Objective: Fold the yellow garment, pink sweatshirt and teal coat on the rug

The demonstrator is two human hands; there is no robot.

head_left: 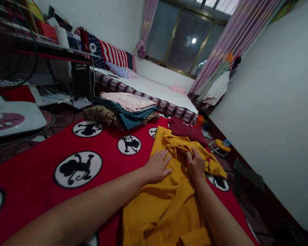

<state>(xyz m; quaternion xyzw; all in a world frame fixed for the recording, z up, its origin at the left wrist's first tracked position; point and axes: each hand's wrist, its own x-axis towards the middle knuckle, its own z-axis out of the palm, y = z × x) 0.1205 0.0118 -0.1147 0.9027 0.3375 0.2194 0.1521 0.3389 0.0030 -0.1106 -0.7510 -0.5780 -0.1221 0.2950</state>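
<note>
A mustard-yellow garment (pixel 166 205) lies spread over a red blanket with monkey prints. Its upper part is bunched near the collar, and one sleeve reaches out to the right. My left hand (pixel 157 166) rests flat on the cloth, fingers stretched and a little apart. With bent fingers, my right hand (pixel 195 163) grips a fold of the garment near the bunched part. Just beyond the yellow cloth lies a folded maroon garment (pixel 187 131).
On the red blanket (pixel 113 164), a pile of folded clothes (pixel 133 111) stands at the far left. Behind it is a bed (pixel 154 82). A cluttered desk (pixel 59 46) is at left. A yellow-topped stool (pixel 222 146) stands by the right wall.
</note>
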